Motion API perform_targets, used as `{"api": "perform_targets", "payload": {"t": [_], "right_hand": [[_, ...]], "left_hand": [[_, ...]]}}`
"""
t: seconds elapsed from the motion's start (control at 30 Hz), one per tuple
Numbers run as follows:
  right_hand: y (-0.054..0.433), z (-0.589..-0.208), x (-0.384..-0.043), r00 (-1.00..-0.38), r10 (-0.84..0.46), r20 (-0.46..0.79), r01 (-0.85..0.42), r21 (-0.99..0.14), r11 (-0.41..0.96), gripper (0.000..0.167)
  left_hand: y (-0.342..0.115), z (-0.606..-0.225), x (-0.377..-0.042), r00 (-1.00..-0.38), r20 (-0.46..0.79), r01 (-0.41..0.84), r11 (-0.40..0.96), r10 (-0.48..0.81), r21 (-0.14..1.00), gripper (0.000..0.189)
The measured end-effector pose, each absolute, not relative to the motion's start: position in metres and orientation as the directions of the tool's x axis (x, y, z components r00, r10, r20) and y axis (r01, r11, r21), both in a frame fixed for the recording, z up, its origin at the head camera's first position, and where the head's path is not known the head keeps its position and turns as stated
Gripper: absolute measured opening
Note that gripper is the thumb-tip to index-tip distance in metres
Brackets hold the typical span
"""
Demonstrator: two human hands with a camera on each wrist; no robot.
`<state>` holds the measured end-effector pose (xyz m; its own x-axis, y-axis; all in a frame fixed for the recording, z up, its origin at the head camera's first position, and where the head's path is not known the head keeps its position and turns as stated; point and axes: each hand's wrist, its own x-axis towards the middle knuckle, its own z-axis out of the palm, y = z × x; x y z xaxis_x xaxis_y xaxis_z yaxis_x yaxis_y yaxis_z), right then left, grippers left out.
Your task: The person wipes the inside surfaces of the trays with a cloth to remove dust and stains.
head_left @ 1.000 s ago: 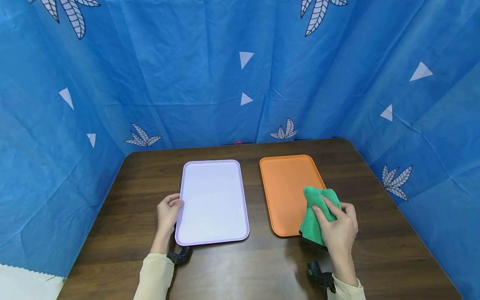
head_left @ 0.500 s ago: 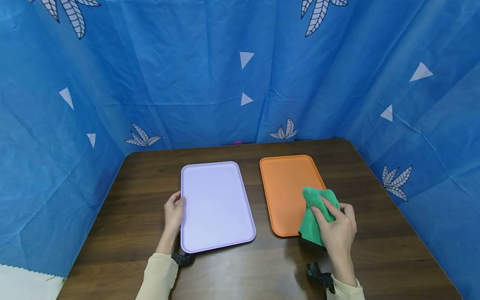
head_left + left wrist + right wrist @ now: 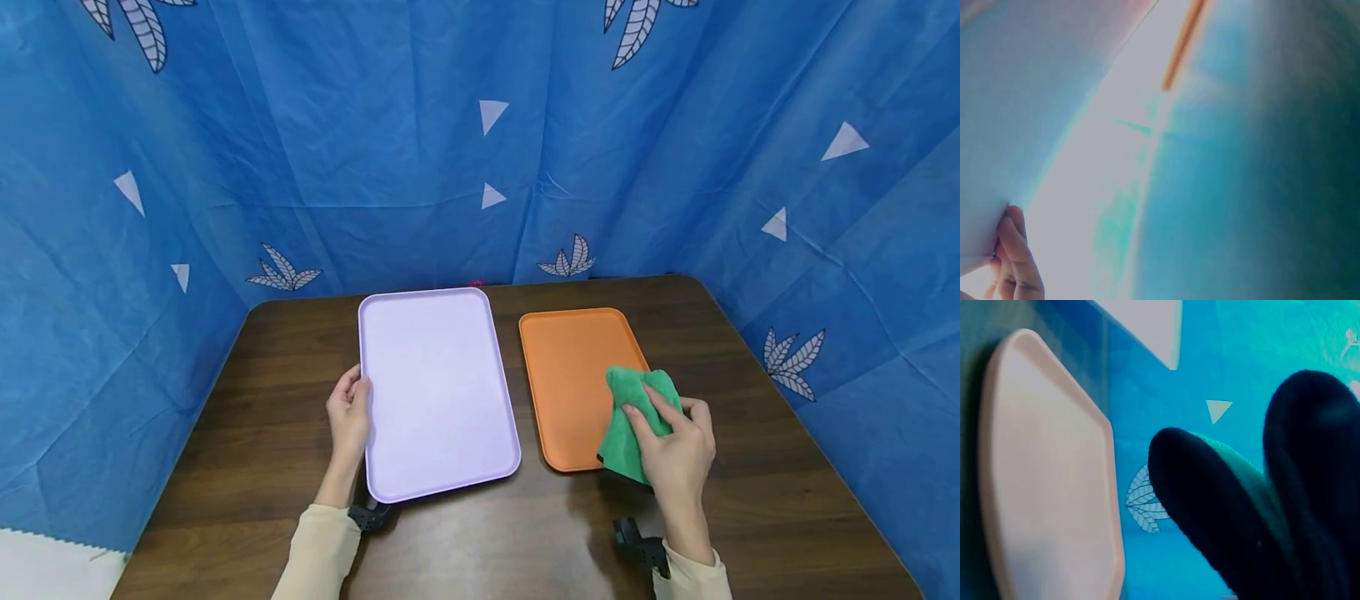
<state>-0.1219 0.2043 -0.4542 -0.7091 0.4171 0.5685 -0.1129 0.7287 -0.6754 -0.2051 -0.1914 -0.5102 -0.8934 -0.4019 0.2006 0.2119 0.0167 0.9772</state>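
A lavender rectangular tray is raised off the table, its far end overlapping the table's back edge in the head view. My left hand grips it by the left rim, thumb on top. In the left wrist view the tray's underside fills the left, with the fingers bent at its edge. My right hand pinches a folded green cloth above the near right corner of an orange tray. That cloth looks dark in the right wrist view, beside the orange tray.
Both trays are over a dark wooden table. A blue patterned curtain hangs around its back and sides. Black wrist cameras sit under both wrists. Something white shows at the lower left.
My left hand has lifted the lavender tray off the table and shifted it right; it looks larger now, with its far end raised. The right hand and green cloth have stayed nearly in place.
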Motion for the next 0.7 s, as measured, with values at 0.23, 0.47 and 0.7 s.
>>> {"api": "perform_targets", "payload": {"t": [0.23,0.47,0.7], "right_hand": [[0.202,-0.431,-0.134,-0.686,0.415,0.598,-0.174,-0.688,0.704,0.041],[0.185,-0.392,-0.154,-0.629,0.376,0.68,-0.331,-0.672,0.662,0.04],[0.159,-0.355,-0.177,-0.61,0.318,0.726,-0.435,-0.642,0.631,0.037]], "left_hand": [[-0.171,-0.471,-0.199,-0.859,0.327,0.359,-0.008,-0.393,0.933,0.032],[-0.146,-0.44,-0.192,-0.824,0.422,0.475,-0.055,-0.378,0.878,0.034],[-0.126,-0.431,-0.191,-0.802,0.475,0.537,-0.09,-0.363,0.839,0.034]]}}
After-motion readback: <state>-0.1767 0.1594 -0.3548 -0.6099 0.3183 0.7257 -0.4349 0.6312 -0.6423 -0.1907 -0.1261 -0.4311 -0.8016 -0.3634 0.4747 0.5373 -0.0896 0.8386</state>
